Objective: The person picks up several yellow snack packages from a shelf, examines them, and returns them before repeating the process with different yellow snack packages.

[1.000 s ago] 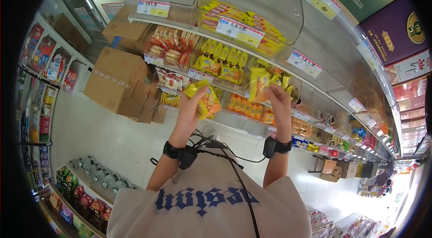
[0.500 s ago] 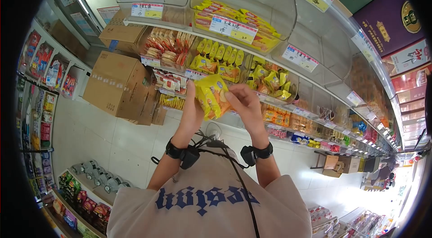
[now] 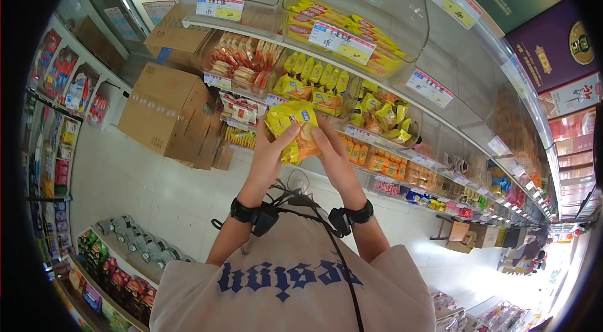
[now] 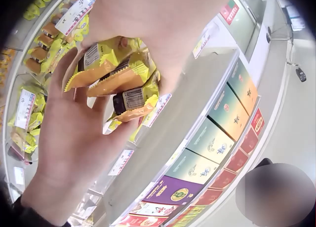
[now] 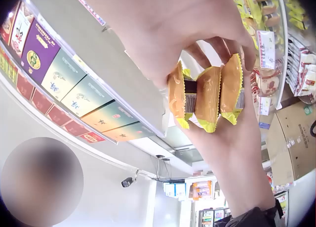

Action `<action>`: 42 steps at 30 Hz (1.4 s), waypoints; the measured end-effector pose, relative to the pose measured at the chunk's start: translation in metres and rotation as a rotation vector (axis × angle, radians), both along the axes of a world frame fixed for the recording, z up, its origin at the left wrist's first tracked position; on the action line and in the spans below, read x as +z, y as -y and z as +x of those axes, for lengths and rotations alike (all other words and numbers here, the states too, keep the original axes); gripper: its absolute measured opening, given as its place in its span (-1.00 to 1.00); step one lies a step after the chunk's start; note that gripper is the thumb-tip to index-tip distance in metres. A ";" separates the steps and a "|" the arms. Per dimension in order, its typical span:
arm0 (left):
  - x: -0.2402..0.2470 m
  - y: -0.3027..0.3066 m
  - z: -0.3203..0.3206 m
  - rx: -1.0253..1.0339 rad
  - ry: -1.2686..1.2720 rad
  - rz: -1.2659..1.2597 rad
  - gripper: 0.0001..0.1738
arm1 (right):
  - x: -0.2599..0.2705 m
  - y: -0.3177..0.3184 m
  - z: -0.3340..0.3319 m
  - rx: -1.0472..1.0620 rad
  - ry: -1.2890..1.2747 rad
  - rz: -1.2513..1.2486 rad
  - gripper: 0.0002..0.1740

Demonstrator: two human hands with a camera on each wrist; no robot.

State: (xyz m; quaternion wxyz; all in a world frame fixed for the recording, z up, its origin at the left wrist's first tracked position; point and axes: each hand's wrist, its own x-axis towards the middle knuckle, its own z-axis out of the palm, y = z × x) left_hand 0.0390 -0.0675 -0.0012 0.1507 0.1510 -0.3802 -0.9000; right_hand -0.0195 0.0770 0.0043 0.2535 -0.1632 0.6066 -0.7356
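Observation:
Both hands hold a small stack of yellow-and-orange snack packets (image 3: 293, 123) in front of the shelves. Three packets (image 5: 207, 98) show side by side in the right wrist view, their crimped ends in a row. My left hand (image 3: 267, 157) grips the stack from the left side, its thumb across the front packet. On the other side, my right hand (image 3: 335, 156) grips it with the thumb on the front packet's edge. The left wrist view shows barcodes on the packets (image 4: 123, 74), with the fingers of both hands around them.
Behind the hands, a clear bin (image 3: 383, 112) holds loose yellow packets, beside a bin of upright yellow packets (image 3: 312, 86). Long yellow packs (image 3: 345, 33) fill a bin above. Cardboard boxes (image 3: 160, 112) stand at left. A cable (image 3: 342, 263) hangs over the shirt.
My right hand, earlier apart at right with one yellow packet, has come left and brought it against the left hand's packets. Both hands now hold them together, thumbs in front.

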 end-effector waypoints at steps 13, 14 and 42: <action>-0.043 0.046 0.053 0.118 0.261 0.074 -0.37 | -0.062 0.056 0.020 0.339 0.576 -0.144 -0.16; -0.052 0.049 0.062 0.125 0.293 0.119 -0.39 | -0.072 0.060 0.022 0.368 0.600 -0.126 -0.13; -0.128 0.092 0.217 0.298 0.518 0.416 -0.15 | -0.327 0.097 -0.162 -0.277 -0.585 1.542 -0.21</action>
